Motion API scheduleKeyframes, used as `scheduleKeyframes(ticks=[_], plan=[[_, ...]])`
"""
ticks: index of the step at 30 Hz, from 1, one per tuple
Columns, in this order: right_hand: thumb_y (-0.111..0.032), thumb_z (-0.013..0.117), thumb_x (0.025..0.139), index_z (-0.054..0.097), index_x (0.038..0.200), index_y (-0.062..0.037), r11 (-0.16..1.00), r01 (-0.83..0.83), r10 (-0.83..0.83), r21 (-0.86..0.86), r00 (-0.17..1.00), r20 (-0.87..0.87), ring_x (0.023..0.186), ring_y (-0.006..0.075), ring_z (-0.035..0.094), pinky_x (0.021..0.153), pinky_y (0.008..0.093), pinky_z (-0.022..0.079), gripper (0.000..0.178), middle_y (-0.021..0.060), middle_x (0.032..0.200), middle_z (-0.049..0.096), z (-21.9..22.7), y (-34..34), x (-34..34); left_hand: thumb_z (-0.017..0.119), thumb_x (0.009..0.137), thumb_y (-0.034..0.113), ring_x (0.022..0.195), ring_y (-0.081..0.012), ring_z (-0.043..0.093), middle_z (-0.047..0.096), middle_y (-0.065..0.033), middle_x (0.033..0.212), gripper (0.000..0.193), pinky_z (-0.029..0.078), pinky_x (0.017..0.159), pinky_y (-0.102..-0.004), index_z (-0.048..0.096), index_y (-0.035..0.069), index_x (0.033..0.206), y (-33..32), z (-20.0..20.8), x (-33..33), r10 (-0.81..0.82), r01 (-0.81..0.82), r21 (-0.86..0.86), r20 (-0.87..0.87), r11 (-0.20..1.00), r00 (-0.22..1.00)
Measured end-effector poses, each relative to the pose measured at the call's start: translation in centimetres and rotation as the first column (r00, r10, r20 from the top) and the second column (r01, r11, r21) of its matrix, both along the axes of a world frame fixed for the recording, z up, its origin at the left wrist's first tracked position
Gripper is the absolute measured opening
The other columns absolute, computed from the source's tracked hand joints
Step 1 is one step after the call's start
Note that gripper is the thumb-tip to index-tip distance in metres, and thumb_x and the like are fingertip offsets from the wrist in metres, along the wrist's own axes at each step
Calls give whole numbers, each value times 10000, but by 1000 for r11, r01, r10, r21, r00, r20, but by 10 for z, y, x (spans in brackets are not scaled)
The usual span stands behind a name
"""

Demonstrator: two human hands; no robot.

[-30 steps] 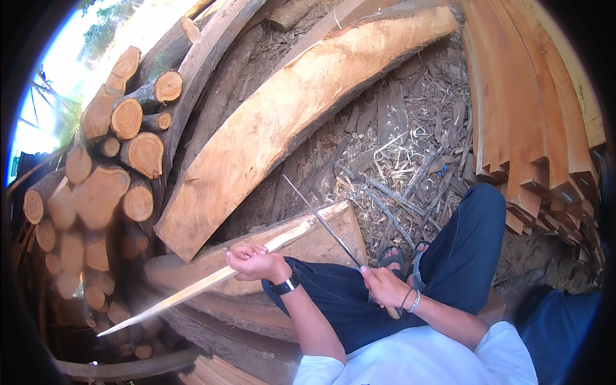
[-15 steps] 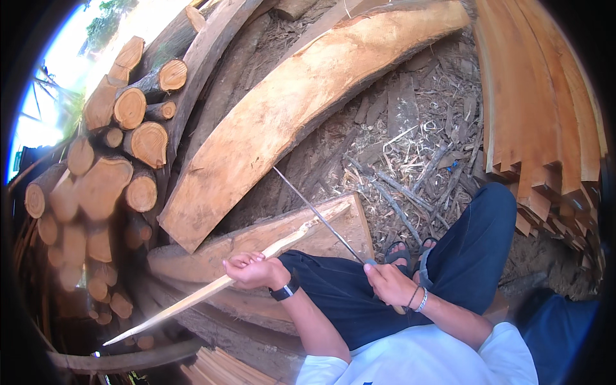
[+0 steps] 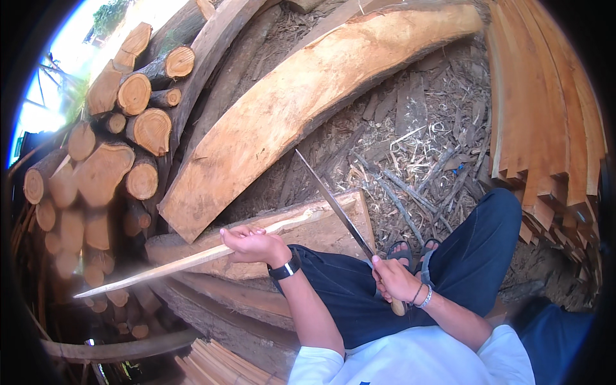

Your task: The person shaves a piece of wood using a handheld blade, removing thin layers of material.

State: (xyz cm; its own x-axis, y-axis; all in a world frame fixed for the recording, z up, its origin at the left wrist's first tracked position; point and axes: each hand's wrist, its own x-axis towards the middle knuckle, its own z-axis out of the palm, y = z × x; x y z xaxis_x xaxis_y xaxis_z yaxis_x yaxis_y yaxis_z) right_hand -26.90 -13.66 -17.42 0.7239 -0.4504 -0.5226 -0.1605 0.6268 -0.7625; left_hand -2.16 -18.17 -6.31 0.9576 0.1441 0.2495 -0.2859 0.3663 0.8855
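My left hand (image 3: pixel 251 247) is closed around the middle of a pale, roughly whittled wooden stick (image 3: pixel 157 271). The stick tapers to a sharp point at the far left. Its other end lies over a thick wooden slab (image 3: pixel 350 228) beside my knees. In my right hand (image 3: pixel 394 280), in front of my lap, is a machete (image 3: pixel 342 215) with a long, narrow blade and a light wooden handle whose butt shows below my fist. The blade slants up and left, its tip close to the edge of a large curved plank (image 3: pixel 301 102). Blade and stick are apart.
Cut logs (image 3: pixel 135 94) are stacked at the left. Long sawn boards (image 3: pixel 539 96) stand piled at the right. Shavings (image 3: pixel 410 154) and loose branches (image 3: pixel 410 196) litter the ground ahead of my sandalled feet (image 3: pixel 401 250). Thin wood strips (image 3: pixel 224 366) lie at the lower left.
The machete has shifted right, and its blade has turned to show more of its flat side. The stick's pointed end has swung up and left with my left hand.
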Motion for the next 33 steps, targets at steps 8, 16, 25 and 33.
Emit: scheduleKeyframes(ticks=[8, 16, 25, 33], plan=[[-528, 274, 998, 476, 669, -1, 992, -86, 75, -89, 991, -112, 379, 157, 530, 353, 277, 436, 653, 49, 487, 484, -2, 2, -6, 435, 954, 298, 380, -107, 251, 227, 15, 477, 491, 214, 360, -247, 232, 150, 531, 3, 2, -11, -13, 11, 41, 38, 999, 999], [-528, 248, 998, 572, 692, 18, 953, -253, 196, -167, 936, -294, 404, 196, 583, 427, 323, 481, 705, 102, 513, 572, -19, 7, -11, 430, 952, 262, 359, -102, 237, 238, 14, 470, 473, 219, 354, -234, 229, 156, 538, 8, 1, -20, -44, 45, -15, 33, 999, 998], [-501, 249, 1004, 579, 685, 29, 904, -202, 97, -378, 956, -278, 430, 272, 597, 502, 405, 501, 701, 137, 514, 569, -4, 7, -16, 428, 947, 226, 340, -100, 243, 241, 16, 448, 454, 222, 354, -220, 235, 163, 540, 35, -12, -30, -11, 14, -115, 23, 993, 1000], [-485, 289, 1009, 493, 640, 5, 980, -94, 69, -176, 987, -148, 375, 183, 534, 376, 322, 448, 647, 73, 489, 509, -5, 1, -10, 450, 943, 255, 341, -97, 256, 263, 10, 447, 461, 225, 338, -229, 270, 153, 530, 11, 3, -25, -66, 67, -42, 19, 997, 998]])
